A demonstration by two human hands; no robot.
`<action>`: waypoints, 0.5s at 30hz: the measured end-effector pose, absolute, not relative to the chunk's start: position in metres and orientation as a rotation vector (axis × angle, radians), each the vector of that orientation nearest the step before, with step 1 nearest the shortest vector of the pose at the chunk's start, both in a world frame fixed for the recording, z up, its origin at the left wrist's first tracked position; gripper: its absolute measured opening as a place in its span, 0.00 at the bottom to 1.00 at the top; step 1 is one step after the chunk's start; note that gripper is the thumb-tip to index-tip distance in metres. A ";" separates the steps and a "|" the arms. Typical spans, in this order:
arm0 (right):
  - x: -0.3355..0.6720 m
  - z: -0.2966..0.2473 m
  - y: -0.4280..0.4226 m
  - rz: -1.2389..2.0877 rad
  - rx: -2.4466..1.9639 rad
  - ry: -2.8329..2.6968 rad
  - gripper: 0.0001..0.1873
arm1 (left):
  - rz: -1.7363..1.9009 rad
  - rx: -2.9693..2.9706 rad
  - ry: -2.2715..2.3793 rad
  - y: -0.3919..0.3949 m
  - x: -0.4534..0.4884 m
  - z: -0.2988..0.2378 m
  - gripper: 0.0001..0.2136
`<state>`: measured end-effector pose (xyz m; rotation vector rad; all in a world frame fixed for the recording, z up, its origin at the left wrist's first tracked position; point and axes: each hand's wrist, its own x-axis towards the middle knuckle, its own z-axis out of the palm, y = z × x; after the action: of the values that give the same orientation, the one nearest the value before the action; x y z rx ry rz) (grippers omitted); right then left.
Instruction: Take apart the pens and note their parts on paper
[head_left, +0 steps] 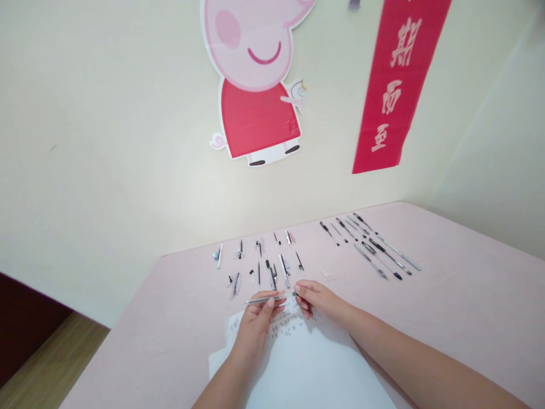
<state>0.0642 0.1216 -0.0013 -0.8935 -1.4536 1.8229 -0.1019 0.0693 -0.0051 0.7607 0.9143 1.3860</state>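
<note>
My left hand grips a slim grey, see-through pen between thumb and fingers. The pen lies nearly level, its narrow end pointing left. At its right end, my right hand pinches a small dark end piece; whether that piece is joined to the pen I cannot tell. Below both hands lies white paper with rows of dark handwriting near its top. Just beyond the hands, several pen parts lie in small groups, with dark caps, thin rods and pale barrels among them.
A pink-covered table meets the pale wall. At the back right several whole pens lie side by side, slanting. On the wall hang a cartoon pig cutout and a red banner with pale characters.
</note>
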 end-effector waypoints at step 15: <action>0.064 0.007 0.107 0.932 -0.761 -2.114 0.22 | 1.184 0.647 0.787 0.065 -0.101 0.007 0.13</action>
<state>0.0643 0.1065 0.0070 -0.7614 -2.1138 0.9323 -0.1006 0.0649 0.0068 0.6474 0.7867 1.1840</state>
